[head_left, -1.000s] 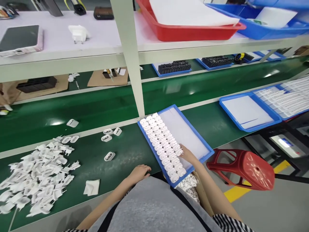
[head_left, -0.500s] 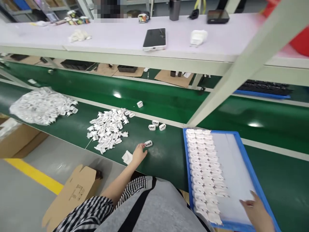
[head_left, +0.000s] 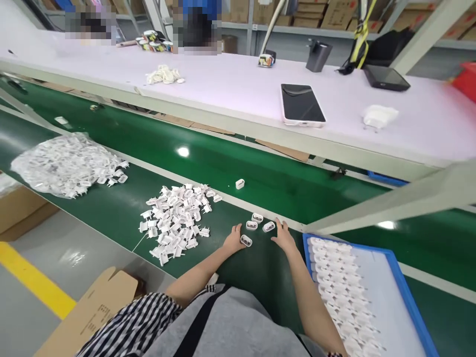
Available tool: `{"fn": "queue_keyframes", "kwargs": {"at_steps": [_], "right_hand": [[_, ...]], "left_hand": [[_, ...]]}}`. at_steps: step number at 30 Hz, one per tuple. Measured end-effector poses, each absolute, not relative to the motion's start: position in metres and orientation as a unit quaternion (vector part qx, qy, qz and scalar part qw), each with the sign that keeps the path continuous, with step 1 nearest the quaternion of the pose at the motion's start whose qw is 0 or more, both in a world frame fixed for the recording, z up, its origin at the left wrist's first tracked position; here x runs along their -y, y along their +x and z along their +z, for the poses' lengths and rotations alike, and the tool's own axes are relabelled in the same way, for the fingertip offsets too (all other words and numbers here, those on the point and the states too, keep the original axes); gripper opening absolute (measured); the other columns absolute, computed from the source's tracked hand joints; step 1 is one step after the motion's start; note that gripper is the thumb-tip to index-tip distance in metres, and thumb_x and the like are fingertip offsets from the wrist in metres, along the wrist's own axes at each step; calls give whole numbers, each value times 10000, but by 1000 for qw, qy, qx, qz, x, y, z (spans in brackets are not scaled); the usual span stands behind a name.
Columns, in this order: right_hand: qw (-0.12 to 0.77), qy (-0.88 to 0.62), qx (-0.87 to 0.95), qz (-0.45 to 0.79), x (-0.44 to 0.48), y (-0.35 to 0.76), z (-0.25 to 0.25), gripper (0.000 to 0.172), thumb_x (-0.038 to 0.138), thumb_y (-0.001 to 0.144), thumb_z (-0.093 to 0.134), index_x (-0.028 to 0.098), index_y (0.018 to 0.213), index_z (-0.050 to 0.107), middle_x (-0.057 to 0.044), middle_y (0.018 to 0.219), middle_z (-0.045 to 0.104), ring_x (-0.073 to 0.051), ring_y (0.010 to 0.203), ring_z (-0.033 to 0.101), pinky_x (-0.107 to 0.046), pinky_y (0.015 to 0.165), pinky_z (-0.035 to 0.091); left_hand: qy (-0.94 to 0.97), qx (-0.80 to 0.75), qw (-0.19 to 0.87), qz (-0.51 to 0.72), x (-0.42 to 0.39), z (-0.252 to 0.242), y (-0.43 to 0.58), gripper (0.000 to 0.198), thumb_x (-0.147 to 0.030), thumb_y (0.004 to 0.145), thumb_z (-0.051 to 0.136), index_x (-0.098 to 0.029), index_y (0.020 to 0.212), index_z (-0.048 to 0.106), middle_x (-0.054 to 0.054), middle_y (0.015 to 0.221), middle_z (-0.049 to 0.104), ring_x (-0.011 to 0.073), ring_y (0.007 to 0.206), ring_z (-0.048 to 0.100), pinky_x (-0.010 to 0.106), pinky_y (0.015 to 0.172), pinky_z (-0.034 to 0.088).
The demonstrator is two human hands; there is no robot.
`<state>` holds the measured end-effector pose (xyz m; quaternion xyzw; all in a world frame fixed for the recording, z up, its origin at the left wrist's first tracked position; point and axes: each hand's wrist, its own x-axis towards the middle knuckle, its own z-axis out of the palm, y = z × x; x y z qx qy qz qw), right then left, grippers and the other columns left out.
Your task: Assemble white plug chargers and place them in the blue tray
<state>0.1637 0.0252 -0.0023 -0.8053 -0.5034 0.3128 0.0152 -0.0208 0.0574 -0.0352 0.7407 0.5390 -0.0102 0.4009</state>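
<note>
On the green work surface, my left hand lies with fingers apart, its edge against a white plug housing that stands with its open end up. Metal parts show inside that shell. Just beyond it are several more such housings, one of them a white plug housing close to my left fingertips. My right hand reaches in from the other side, fingers spread, beside the rightmost housing; whether it touches it I cannot tell. To the left lies a loose pile of white plug housings.
A blue-rimmed tray with rows of white housings stands at right, by a slanted metal post. A bag of white plug parts lies far left. One housing sits on the green belt. Above runs a shelf with a phone.
My right hand has come from the tray to the group of housings. My left hand remains at the nearest housing, which now sits closer to the others. The camera view has shifted.
</note>
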Motion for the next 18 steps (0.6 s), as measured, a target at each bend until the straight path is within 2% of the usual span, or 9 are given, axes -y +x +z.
{"fn": "queue_keyframes", "kwargs": {"at_steps": [2,4,6,8,12,14,16,18], "right_hand": [[-18,-766,555,325,-41,170,-4,667,102,599,475,214,1201,209,-102,1246,238,-207,1054,367,-299,799,336],[-46,-730,591,341,-54,178,-3,619,50,612,422,207,1186,251,-90,1180,350,-184,1023,402,-274,790,338],[-60,-742,589,316,-71,181,1,598,27,626,373,190,1187,252,-108,1132,398,-196,976,440,-277,747,358],[-44,-778,574,252,-100,175,8,590,28,643,348,188,1198,226,-132,1158,357,-217,959,448,-282,698,373],[-23,-764,617,189,-182,142,11,645,20,640,373,256,1207,175,-105,1275,159,-238,1015,383,-259,598,391],[-57,-731,651,196,-215,129,4,637,4,622,394,280,1175,243,-80,1285,140,-239,1018,374,-244,559,387],[-79,-694,683,214,-231,128,-5,534,17,626,403,274,1092,367,-63,1233,258,-204,932,445,-238,556,381],[-54,-680,698,217,-227,140,-9,389,70,649,419,247,994,454,-49,1109,399,-158,802,504,-238,581,381]], "left_hand": [[744,-510,433,-2,-68,-35,-19,911,-212,465,632,-161,1214,114,114,1236,215,217,1020,398,268,809,338],[750,-477,458,-4,-75,-38,-18,967,-221,440,644,-188,1225,80,94,1264,184,225,1026,393,277,811,342],[748,-465,474,-5,-79,-42,-18,987,-233,436,642,-194,1231,57,86,1277,171,230,1026,393,288,810,348],[740,-464,487,1,-81,-45,-20,993,-252,444,633,-182,1234,35,92,1285,146,230,1022,397,295,804,357],[739,-448,503,9,-75,-50,-23,953,-245,478,604,-187,1232,25,89,1291,126,213,1002,414,291,782,382],[748,-435,502,4,-69,-50,-26,901,-218,496,587,-208,1228,62,72,1283,161,198,970,439,286,765,397],[759,-446,475,9,-67,-50,-35,793,-175,521,560,-211,1206,163,57,1260,221,191,968,439,284,776,394],[758,-510,405,41,-71,-49,-53,601,-119,571,497,-186,1137,306,57,1203,311,187,1008,403,289,828,359]]}}
